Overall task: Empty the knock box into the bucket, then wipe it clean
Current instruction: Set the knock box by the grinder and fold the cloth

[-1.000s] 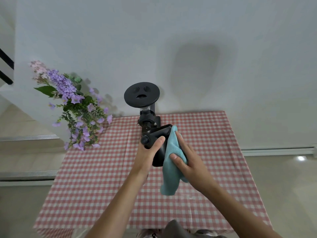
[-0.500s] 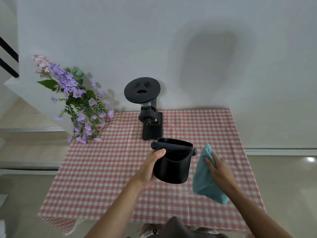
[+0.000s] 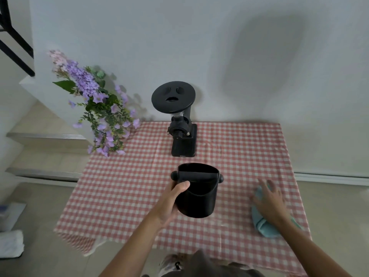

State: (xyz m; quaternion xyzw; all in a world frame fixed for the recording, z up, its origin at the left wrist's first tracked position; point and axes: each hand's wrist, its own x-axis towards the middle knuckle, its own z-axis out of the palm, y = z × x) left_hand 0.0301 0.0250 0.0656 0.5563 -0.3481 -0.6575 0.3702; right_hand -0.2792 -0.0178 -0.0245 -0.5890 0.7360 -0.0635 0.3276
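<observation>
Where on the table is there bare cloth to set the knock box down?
Open tablecloth lies left of the knock box, below the flowers. More lies right of the grinder, above the right hand. The middle is crowded: grinder, box, left hand. The blue cloth fills the near right.

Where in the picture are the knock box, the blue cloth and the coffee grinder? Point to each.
knock box [image 3: 201,198]: head view, on its black front wall.
blue cloth [image 3: 263,226]: head view, on the rolled edge below the right hand.
coffee grinder [image 3: 184,145]: head view, on its square base.
</observation>
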